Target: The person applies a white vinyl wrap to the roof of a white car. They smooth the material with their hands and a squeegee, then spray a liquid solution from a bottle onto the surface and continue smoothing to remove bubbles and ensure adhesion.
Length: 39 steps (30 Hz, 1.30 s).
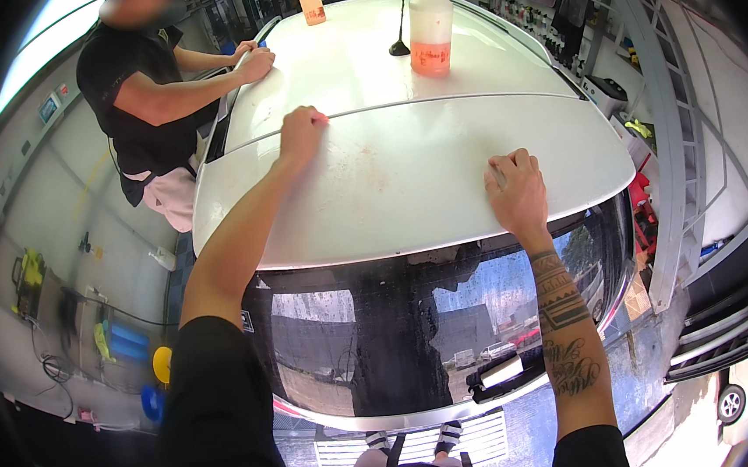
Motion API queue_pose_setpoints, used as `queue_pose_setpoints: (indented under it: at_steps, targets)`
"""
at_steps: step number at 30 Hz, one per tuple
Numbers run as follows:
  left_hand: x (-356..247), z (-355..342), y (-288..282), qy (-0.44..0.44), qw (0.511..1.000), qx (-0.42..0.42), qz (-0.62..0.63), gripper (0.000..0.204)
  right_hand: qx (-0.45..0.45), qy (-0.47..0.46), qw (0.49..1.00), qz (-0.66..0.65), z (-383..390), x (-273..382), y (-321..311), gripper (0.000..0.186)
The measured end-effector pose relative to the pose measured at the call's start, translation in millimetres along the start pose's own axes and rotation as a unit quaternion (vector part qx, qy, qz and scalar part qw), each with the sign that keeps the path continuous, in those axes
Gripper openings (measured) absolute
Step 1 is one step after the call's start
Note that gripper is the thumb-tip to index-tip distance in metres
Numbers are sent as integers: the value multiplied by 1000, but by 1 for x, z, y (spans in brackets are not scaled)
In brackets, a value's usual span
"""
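Both my arms reach over the back of a white car, onto its roof (446, 140). My left hand (300, 136) is closed against the roof near the seam. At its fingertips shows a small pink-red piece (322, 118), mostly hidden by the fingers. My right hand (518, 189) rests further right and nearer the rear edge, its fingers curled. Between thumb and fingers a bit of something greyish (498, 174) shows, too covered to name. Faint reddish smears and wet spots mark the paint between the hands.
A clear bottle with pink-orange liquid (431, 31) stands on the roof beside the black antenna (400, 45); a smaller bottle (311, 1) is farther off. A co-worker (140, 103) at the left rests both hands on the roof edge. The rear window (391, 337) and wiper lie below.
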<state>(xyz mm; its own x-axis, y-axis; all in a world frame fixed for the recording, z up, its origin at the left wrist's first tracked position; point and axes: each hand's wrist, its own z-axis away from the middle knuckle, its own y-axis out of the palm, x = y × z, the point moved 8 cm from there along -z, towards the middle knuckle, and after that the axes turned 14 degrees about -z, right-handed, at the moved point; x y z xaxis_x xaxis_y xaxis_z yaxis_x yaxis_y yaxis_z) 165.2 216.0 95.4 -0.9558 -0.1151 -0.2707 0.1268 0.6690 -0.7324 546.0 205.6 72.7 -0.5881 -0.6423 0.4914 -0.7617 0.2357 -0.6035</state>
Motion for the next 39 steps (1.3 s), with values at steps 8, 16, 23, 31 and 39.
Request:
queue_pose_setpoints:
  at_steps: [8,16,23,31,39]
  targets:
    - [-76,25,9,180,981,47,62,9,-1,9,1000,9,-1,-7,-3,22]
    - [-103,51,-7,252,964,55,67,6,5,9,1000,14,-2,-6,-2,22]
    - [-75,41,-11,123,989,48,60,6,-3,8,1000,11,0,-6,-4,23]
    - [-37,26,-9,89,995,33,2,4,7,14,1000,10,0,-5,-3,23]
    - [1,20,-22,34,999,40,-4,6,3,-1,1000,6,-2,0,-1,23]
